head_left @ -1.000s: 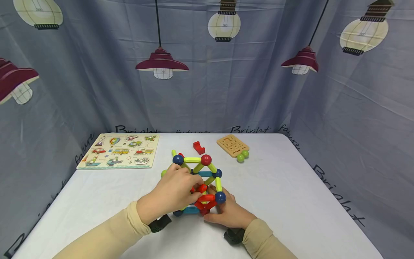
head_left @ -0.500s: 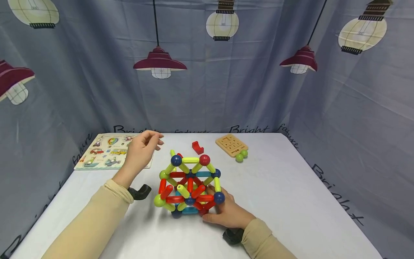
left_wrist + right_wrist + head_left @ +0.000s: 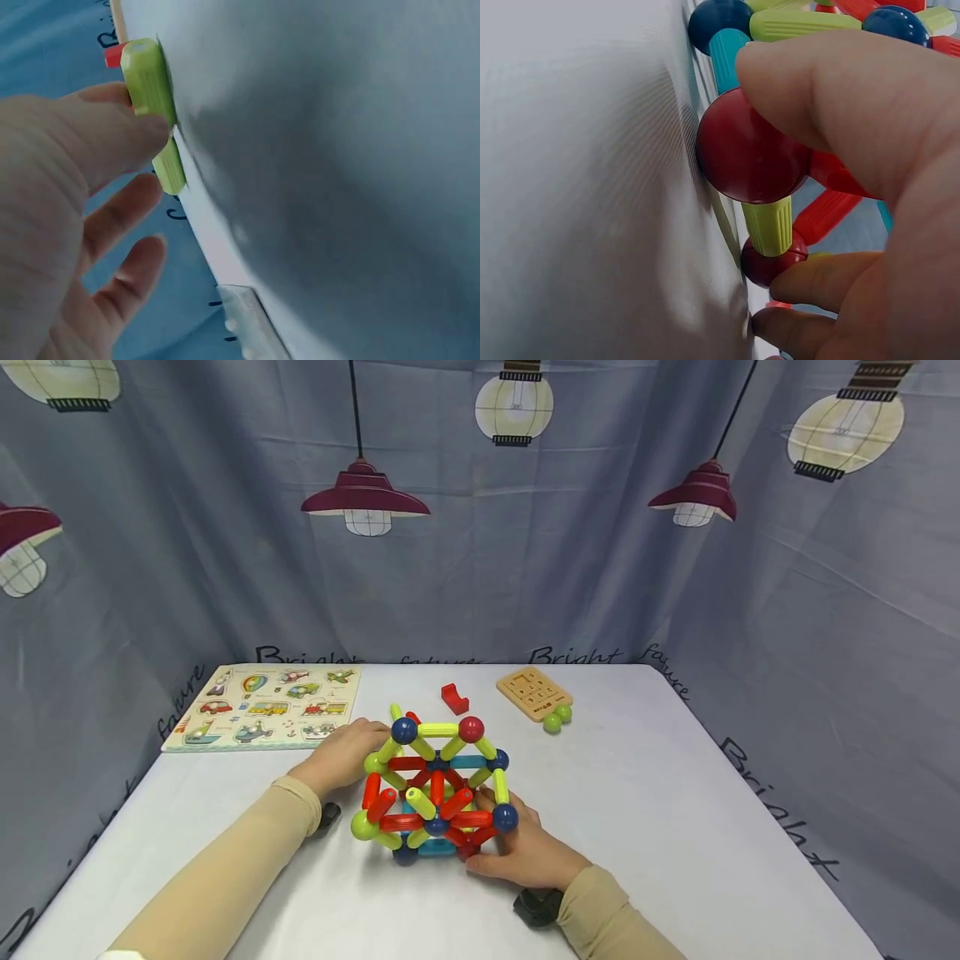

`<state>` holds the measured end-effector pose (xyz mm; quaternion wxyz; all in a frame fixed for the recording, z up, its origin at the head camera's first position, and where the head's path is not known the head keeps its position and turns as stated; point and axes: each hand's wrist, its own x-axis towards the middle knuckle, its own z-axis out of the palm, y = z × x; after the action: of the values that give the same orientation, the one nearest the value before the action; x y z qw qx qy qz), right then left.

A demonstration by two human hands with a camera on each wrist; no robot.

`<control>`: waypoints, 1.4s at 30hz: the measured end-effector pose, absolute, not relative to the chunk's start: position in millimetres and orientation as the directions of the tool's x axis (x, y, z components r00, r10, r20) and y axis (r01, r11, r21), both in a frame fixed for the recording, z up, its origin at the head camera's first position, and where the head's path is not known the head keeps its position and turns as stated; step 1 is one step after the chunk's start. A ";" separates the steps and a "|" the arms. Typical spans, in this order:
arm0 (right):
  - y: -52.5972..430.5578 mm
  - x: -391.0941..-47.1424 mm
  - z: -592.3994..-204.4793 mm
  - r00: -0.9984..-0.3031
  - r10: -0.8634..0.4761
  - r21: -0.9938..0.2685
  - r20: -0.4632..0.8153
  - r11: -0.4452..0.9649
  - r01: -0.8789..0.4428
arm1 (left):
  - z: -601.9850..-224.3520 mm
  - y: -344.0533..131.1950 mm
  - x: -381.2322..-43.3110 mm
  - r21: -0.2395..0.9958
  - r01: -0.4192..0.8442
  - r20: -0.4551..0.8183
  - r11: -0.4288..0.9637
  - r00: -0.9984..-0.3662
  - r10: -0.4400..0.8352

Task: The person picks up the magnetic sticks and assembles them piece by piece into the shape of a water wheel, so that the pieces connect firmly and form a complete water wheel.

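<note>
A magnetic stick-and-ball structure (image 3: pixel 437 826) of red, yellow-green and blue rods with coloured balls stands on the white table. Behind its left side reaches my left hand (image 3: pixel 347 755), its fingertips partly hidden by the structure in the head view. In the left wrist view, thumb and forefinger pinch a yellow-green rod (image 3: pixel 148 79) close over the table; the other fingers are spread. My right hand (image 3: pixel 528 850) grips the lower right corner of the structure. Its thumb lies on a dark red ball (image 3: pixel 746 154), and the fingers reach a second dark red ball (image 3: pixel 769 268) farther back.
At the back left lies a picture puzzle board (image 3: pixel 258 714) showing vehicles. A red curved block (image 3: pixel 454 699), a wooden number board (image 3: pixel 534 693) and green balls (image 3: pixel 552 722) lie behind the structure. A grey-blue curtain (image 3: pixel 600 552) surrounds the table.
My left hand has come off the front of the structure, lifted up to the left, then lowered behind its left side, onto a yellow-green rod. The right hand has kept its grip.
</note>
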<state>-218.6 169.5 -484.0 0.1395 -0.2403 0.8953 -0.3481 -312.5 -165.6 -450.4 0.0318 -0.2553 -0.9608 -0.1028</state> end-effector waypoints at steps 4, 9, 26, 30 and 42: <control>169.0 -218.8 -482.6 -0.845 -0.527 -0.691 -0.092 0.645 -0.327 | -448.5 -163.2 -308.5 0.088 0.507 0.119 0.857 -0.860 0.497; 169.3 -218.0 -482.7 -0.841 -0.532 -0.690 -0.093 0.643 -0.331 | -452.2 -164.1 -299.4 0.047 0.568 0.137 0.822 -0.819 0.558; 170.7 -217.3 -486.2 -0.841 -0.534 -0.688 -0.083 0.641 -0.339 | -443.9 -194.3 -290.1 0.113 0.540 0.222 0.834 -0.832 0.509; 170.2 -216.6 -486.4 -0.843 -0.530 -0.686 -0.095 0.648 -0.331 | -420.6 -194.2 -284.5 0.325 0.472 0.479 0.819 -0.829 0.287; 170.9 -218.4 -483.5 -0.830 -0.556 -0.703 -0.044 0.608 -0.370 | -327.7 -82.5 -197.0 0.509 0.747 0.604 0.428 -0.664 0.441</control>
<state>-218.4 170.9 -483.5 0.1298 -0.2609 0.8872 -0.3578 -197.0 -82.5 -327.7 0.1941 -0.3610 -0.8224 -0.3946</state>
